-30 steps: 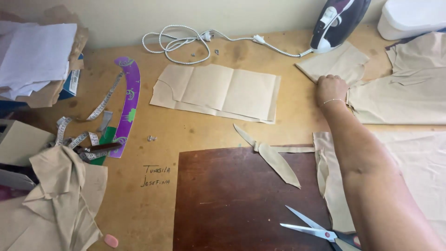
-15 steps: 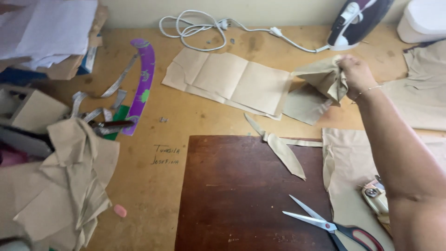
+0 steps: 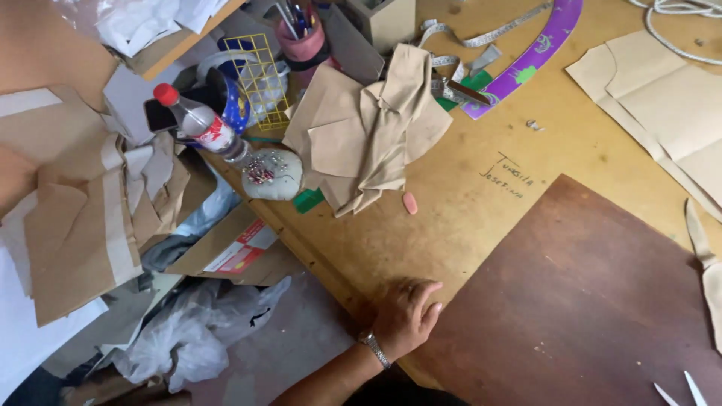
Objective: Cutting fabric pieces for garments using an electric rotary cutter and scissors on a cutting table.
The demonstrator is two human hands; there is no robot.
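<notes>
My left hand (image 3: 406, 316), with a watch on the wrist, rests flat on the front edge of the wooden table (image 3: 451, 225) and holds nothing. Its fingertips lie just left of a dark brown board (image 3: 579, 301) lying on the table. A small pink chalk piece (image 3: 410, 203) sits on the wood above the hand. Beyond that is a crumpled pile of beige fabric pieces (image 3: 368, 128). My right hand is out of view.
A pincushion (image 3: 272, 174), plastic bottle (image 3: 203, 124), yellow wire rack (image 3: 259, 75) and pen cup (image 3: 301, 37) crowd the table's left end. A purple curved ruler (image 3: 526, 68), paper pattern (image 3: 662, 98) and scissor tips (image 3: 677, 391) lie to the right. A cardboard box (image 3: 233, 252) and plastic bags (image 3: 195, 338) sit on the floor.
The view has swung left and down to the table's left end. My right hand with the beige fabric piece has left the view. My left hand now rests on the table edge.
</notes>
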